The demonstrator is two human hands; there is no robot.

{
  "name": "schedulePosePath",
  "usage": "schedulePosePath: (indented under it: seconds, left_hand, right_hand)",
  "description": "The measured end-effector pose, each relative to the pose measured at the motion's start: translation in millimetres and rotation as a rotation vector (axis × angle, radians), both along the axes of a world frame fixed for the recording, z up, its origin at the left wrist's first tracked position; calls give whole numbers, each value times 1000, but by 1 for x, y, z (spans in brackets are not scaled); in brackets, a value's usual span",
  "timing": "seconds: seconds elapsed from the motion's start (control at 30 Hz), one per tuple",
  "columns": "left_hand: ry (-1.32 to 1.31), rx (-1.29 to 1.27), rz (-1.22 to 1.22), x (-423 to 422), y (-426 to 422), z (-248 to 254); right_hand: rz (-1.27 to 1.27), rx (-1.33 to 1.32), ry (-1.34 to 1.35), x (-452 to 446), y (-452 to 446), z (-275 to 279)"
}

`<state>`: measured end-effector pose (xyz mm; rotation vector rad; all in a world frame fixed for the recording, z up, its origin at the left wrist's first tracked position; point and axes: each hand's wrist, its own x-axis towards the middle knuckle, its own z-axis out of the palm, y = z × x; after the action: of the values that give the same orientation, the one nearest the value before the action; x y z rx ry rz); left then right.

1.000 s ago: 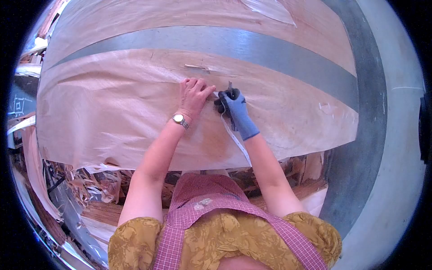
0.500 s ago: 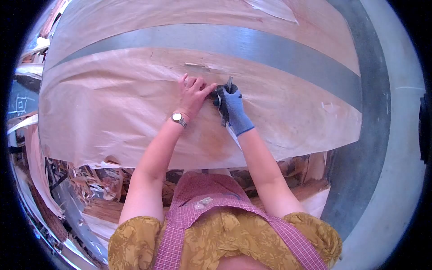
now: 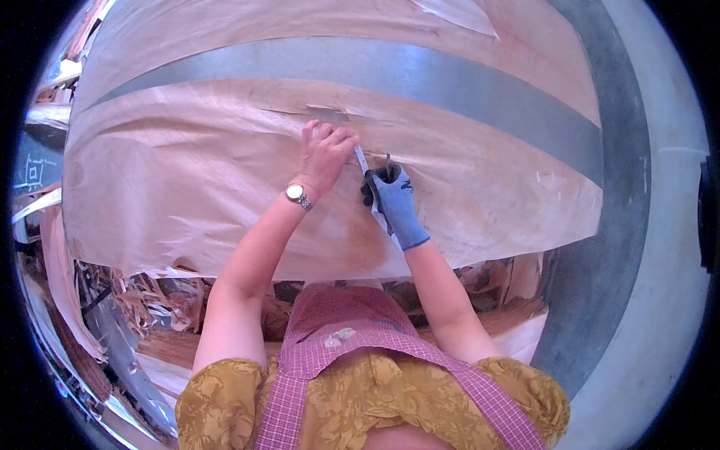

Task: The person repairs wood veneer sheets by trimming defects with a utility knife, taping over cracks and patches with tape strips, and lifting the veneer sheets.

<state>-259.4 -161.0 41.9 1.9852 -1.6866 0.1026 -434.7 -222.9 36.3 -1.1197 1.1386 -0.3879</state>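
Note:
My left hand (image 3: 327,156), bare and with a wristwatch, is over a thin, wrinkled wood veneer sheet (image 3: 187,180). Its thumb and finger pinch the upper end of a narrow white tape strip (image 3: 361,159). Just to the right, my right hand (image 3: 394,201) wears a blue glove with black fingers and is closed around the strip lower down. A thin dark tool (image 3: 388,158) pokes up from the gloved fist; its kind is hidden. Above my left fingers, a torn gap (image 3: 326,114) in the veneer shows grey underneath.
A grey band of tabletop (image 3: 337,61) separates this sheet from another veneer sheet (image 3: 517,56) farther back. Veneer scraps (image 3: 161,304) lie below the near edge. On the right runs a grey table border (image 3: 626,187). Loose veneer pieces (image 3: 64,262) hang at the left.
My right hand has moved down, away from my left hand, and the white strip now spans the space between them. My left hand has hardly moved.

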Motion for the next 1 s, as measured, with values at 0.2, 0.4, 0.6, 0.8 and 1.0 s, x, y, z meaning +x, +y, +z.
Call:
schedulePosePath:
  seconds: [0.2, 0.4, 0.6, 0.8, 1.0]
  left_hand:
    - [-137, 20, -122, -37, 37, 3]
    - [-183, 137, -135, -46, 44, -9]
    - [-184, 103, -91, -52, 43, -11]
    - [85, 88, -28, -22, 48, -5]
    - [58, 172, 222, 5, 60, 2]
  right_hand:
    - [5, -115, 43, -3, -4, -20]
    - [275, -100, 194, -16, -12, 18]
    - [563, -857, 554, -35, -29, 32]
    - [88, 189, -289, -73, -37, 63]
    - [177, 84, -210, -53, -26, 59]
